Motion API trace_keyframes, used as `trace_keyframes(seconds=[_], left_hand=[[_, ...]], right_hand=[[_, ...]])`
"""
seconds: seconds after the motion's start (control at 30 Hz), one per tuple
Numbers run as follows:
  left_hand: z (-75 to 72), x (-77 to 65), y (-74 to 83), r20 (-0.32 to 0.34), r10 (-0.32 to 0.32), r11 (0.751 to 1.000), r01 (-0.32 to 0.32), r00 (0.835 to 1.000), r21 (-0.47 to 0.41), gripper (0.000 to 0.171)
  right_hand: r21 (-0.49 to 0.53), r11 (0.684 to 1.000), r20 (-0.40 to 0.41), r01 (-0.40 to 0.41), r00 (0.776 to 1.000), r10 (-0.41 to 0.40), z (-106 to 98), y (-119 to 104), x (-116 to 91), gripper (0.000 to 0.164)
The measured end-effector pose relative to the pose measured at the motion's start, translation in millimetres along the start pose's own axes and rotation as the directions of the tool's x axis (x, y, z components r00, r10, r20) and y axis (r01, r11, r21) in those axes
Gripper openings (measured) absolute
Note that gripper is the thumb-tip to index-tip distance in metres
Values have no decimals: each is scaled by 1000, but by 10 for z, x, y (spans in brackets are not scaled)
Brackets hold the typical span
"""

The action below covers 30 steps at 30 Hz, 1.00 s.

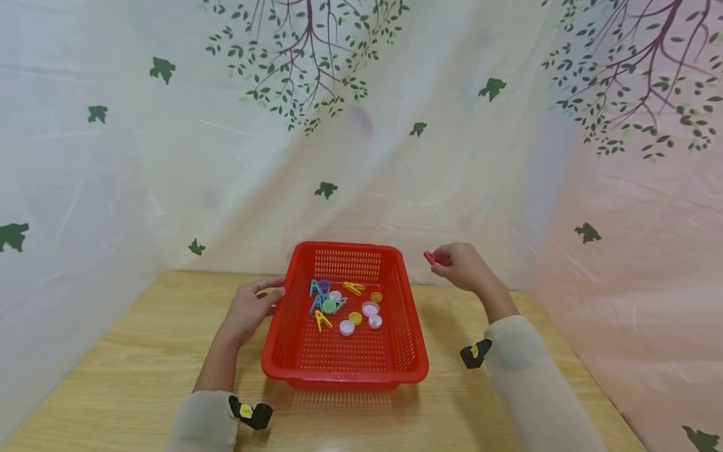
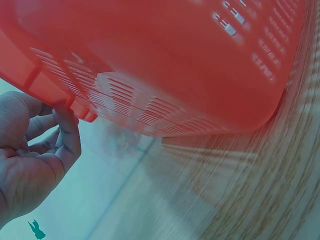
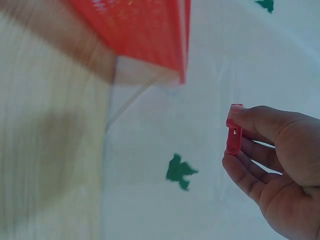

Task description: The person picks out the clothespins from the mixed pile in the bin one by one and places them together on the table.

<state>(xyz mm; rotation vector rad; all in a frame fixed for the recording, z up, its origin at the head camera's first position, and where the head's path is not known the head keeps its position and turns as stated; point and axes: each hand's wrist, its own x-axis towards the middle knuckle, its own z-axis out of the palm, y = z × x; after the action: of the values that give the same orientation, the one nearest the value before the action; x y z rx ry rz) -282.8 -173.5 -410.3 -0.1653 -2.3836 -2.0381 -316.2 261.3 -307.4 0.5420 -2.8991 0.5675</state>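
A red plastic basket (image 1: pixel 346 375) stands on the wooden table, with clothespins and bottle caps scattered on its floor. My left hand (image 1: pixel 247 312) holds the basket's left rim, its fingers bent under the edge in the left wrist view. Off to the basket's right, raised above the table, my right hand (image 1: pixel 466 266) pinches a red clothespin (image 3: pixel 234 131) between thumb and fingers. Inside the basket, blue clothespins (image 1: pixel 315 289) lie beside a green cap (image 1: pixel 329 306). A yellow clothespin (image 1: pixel 354 288) rests toward the back, and a white cap (image 1: pixel 347 328) nearer the middle.
The wooden table (image 1: pixel 135 370) reaches back to a pale hanging sheet (image 1: pixel 237 157) printed with branches and green leaves. This sheet also closes in the left and right sides. A black wrist camera (image 1: pixel 476 353) sits at each cuff.
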Motion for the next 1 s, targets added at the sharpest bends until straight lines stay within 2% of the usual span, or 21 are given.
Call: trace_keyframes(seconds=[0.17,0.4,0.53,0.73,1.0], left_hand=[[-5,-9,1,-6,-1,1000,1,1000,-5,42],[-7,-11,-14,-12,3,1000,-3,1000,16,40],[3,-16,-3,-12,-5,1000,5,1000,18,39],[4,-9,10,-10,-11,1000,11,1000,28,40],[9,-11,1,-18,4,1000,-4,1000,21,39]], right_hand=[[-11,1000,9,-27,1000,27,47,192,-98,25],[13,994,15,-108,994,108,202,472,-219,28],[51,990,-22,-131,991,132,338,655,-294,26],[39,985,-96,-166,981,169,515,905,-393,27],[66,973,-104,-219,969,225,693,1079,-513,30]])
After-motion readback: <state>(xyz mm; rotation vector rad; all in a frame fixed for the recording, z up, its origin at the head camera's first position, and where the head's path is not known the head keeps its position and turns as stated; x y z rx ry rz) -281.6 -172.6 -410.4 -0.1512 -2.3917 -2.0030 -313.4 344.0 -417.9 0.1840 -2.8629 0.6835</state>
